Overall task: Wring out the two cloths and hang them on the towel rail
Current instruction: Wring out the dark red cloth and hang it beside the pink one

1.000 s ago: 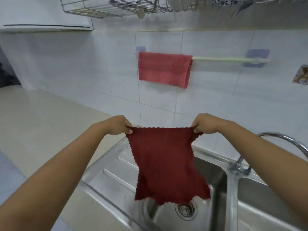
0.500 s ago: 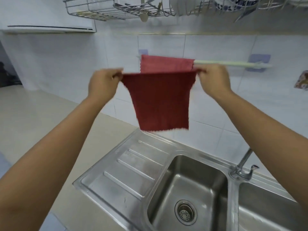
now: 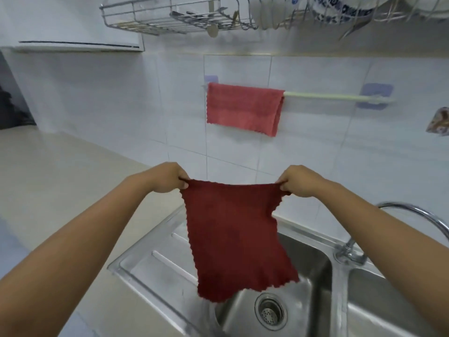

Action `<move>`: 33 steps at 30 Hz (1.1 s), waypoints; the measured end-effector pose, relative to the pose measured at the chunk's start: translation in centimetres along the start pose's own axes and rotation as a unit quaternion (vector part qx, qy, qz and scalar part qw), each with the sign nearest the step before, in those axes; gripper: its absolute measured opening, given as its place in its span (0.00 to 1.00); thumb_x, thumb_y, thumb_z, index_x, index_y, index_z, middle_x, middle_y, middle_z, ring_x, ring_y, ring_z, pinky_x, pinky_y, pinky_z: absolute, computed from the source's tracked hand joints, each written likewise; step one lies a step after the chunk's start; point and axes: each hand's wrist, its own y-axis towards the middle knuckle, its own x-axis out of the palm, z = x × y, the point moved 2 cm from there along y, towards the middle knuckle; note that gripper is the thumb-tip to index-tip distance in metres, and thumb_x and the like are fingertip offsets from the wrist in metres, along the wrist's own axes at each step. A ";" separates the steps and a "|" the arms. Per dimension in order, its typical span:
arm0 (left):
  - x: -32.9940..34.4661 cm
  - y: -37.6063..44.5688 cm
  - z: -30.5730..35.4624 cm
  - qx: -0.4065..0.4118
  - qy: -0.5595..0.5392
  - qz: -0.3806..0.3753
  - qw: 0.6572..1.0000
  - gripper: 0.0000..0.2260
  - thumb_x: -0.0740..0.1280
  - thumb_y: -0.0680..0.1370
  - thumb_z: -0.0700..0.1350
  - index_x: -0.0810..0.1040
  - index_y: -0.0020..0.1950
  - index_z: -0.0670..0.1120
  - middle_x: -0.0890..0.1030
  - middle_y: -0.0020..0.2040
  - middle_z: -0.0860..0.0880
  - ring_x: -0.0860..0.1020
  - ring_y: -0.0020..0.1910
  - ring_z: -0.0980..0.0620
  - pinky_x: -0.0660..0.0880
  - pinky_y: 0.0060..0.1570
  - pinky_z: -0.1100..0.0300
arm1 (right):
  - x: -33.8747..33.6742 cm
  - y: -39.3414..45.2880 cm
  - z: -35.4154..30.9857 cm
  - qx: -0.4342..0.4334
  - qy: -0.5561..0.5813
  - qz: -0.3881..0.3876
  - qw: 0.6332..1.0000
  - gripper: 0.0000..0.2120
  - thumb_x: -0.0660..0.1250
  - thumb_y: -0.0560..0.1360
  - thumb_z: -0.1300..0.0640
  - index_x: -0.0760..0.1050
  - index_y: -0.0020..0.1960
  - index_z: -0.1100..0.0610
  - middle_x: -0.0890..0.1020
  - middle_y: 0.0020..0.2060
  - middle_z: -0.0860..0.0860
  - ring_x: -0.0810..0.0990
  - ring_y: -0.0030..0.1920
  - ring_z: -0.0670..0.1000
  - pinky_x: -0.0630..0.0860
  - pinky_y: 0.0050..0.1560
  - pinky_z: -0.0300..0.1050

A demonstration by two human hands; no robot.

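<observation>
A dark red cloth [image 3: 235, 237] hangs spread out flat over the sink. My left hand [image 3: 167, 177] pinches its upper left corner and my right hand [image 3: 298, 181] pinches its upper right corner. A lighter pink cloth [image 3: 243, 108] is draped over the left part of the pale towel rail [image 3: 335, 96] on the tiled wall. The right part of the rail is bare. The held cloth is well below the rail.
A steel sink [image 3: 315, 268] with a drain [image 3: 270, 312] and a ribbed drainboard [image 3: 155, 261] lies below. A curved tap [image 3: 349, 249] stands at the right. A wire dish rack [image 3: 170, 18] with dishes hangs overhead. A beige counter [image 3: 60, 181] stretches left.
Half a second ago both hands held the dark cloth up in front of the rail; now they have dropped with it back down over the sink, as one second ago.
</observation>
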 end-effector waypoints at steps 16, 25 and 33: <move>-0.4 1.2 1.6 -0.017 -0.024 0.155 0.987 0.09 0.65 0.78 0.46 0.83 0.55 0.51 0.83 0.51 0.53 0.78 0.51 0.52 0.75 0.54 0.53 | -1.5 -1.3 2.6 0.053 0.176 0.186 0.965 0.06 0.70 0.72 0.61 0.83 0.44 0.52 0.85 0.39 0.48 0.83 0.44 0.49 0.78 0.47 0.44; -4.2 2.9 4.5 -0.062 -0.128 0.244 0.959 0.07 0.69 0.75 0.49 0.83 0.44 0.46 0.83 0.39 0.50 0.80 0.40 0.50 0.76 0.40 0.55 | -5.7 -2.7 4.8 0.128 0.525 0.086 0.837 0.03 0.72 0.72 0.62 0.79 0.45 0.58 0.76 0.36 0.51 0.69 0.28 0.45 0.67 0.26 0.33; -7.3 6.0 10.4 -0.008 -0.539 0.084 0.838 0.05 0.67 0.78 0.42 0.77 0.52 0.42 0.83 0.48 0.43 0.84 0.42 0.50 0.82 0.37 0.64 | -10.5 -4.2 6.9 0.129 0.788 0.172 0.577 0.06 0.66 0.75 0.67 0.75 0.40 0.61 0.76 0.39 0.53 0.80 0.32 0.46 0.79 0.30 0.33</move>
